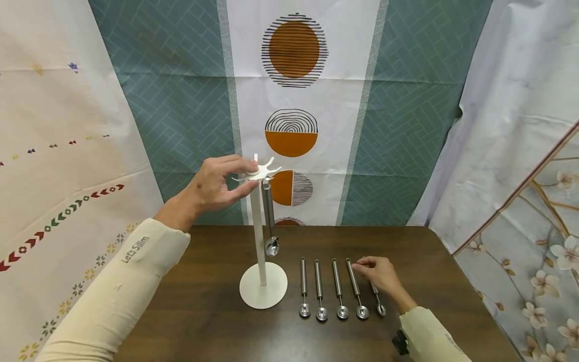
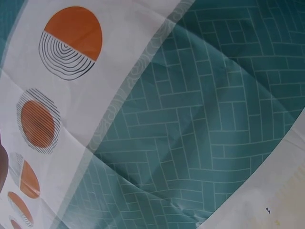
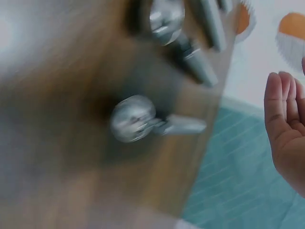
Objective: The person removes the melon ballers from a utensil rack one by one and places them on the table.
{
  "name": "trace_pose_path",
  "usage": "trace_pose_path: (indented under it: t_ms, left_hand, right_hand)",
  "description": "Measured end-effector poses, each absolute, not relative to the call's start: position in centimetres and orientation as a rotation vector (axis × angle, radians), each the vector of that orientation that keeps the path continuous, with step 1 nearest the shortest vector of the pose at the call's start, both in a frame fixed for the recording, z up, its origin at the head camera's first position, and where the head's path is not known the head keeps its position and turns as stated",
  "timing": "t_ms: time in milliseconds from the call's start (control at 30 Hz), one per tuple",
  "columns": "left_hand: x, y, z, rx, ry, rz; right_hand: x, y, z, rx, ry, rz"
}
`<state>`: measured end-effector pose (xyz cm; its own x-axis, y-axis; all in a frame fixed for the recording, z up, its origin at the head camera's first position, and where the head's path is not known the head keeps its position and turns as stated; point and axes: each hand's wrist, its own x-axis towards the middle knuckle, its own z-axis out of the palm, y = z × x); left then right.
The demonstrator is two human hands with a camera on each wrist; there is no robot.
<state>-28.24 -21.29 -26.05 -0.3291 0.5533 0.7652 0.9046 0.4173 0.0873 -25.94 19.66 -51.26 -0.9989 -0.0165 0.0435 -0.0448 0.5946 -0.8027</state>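
My left hand point(image 1: 221, 183) pinches the hub of a white utensil stand point(image 1: 258, 226), index finger on top and thumb at the side. From one of its hooks hangs a steel scoop point(image 1: 269, 216), round head down. My right hand point(image 1: 380, 274) is over the handle of the rightmost scoop point(image 1: 381, 307); its fingers look relaxed and bent. In the right wrist view that hand point(image 3: 288, 129) appears apart from the blurred scoop point(image 3: 134, 119) on the table. Contact is hard to make out. The left wrist view shows mostly cloth, with only a sliver of hand at its left edge.
Several matching scoops point(image 1: 336, 281) lie in a row on the brown table point(image 1: 203, 301), handles away from me. The stand's round base point(image 1: 263, 296) sits left of them. Patterned cloth point(image 1: 298, 100) hangs behind the table, with more cloth at both sides.
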Motion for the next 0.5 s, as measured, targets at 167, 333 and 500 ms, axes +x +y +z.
trace_pose_path:
  t_ms: [167, 333, 500]
  left_hand:
    - [-28.3, -21.4, -26.1, -1.257, -2.002, -0.687]
    - [-28.3, -21.4, -26.0, -1.247, -2.014, -0.678]
    - [-28.3, -21.4, -26.0, -1.245, -2.020, -0.673]
  right_hand:
    - [-25.9, 17.5, -49.1, 0.215, -2.769, 1.455]
    - [-25.9, 15.2, -46.9, 0.345, -2.731, 1.488]
    - [-26.0, 12.9, -44.9, 0.497, -2.691, 1.477]
